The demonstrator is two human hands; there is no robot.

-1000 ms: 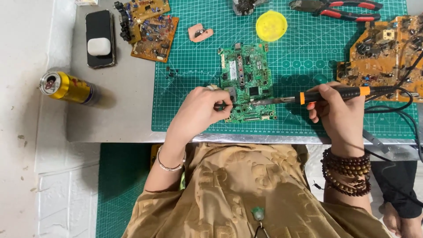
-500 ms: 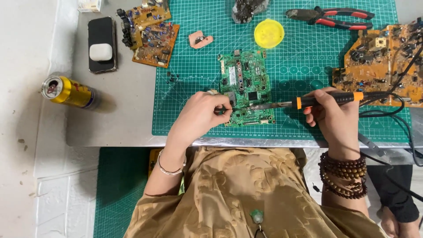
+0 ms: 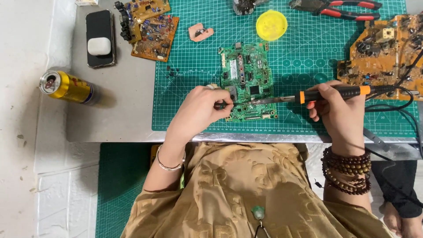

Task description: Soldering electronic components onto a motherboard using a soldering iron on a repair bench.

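1. Green circuit board (image 3: pixel 245 81) lies flat on the green cutting mat (image 3: pixel 185 88), at the middle of the frame, just above the bench's (image 3: pixel 119 110) near edge.
2. Left hand (image 3: pixel 198 110) rests at the board's lower left corner, its fingers (image 3: pixel 217 105) pinched together on a thin dark tool whose kind I cannot tell.
3. Right hand (image 3: pixel 337 110), right of the board, has its fingers clamped on a soldering iron (image 3: pixel 326 93) with an orange and black handle; the metal tip touches the board's lower part.
4. Left of the mat stand a yellow drink can (image 3: pixel 66 87) and a phone (image 3: pixel 100 39) with a white earbud case (image 3: pixel 99 46) on it.
5. Farther up lie brown circuit boards (image 3: pixel 152 31), a yellow lid (image 3: pixel 271 25) and red-handled pliers (image 3: pixel 339 8).
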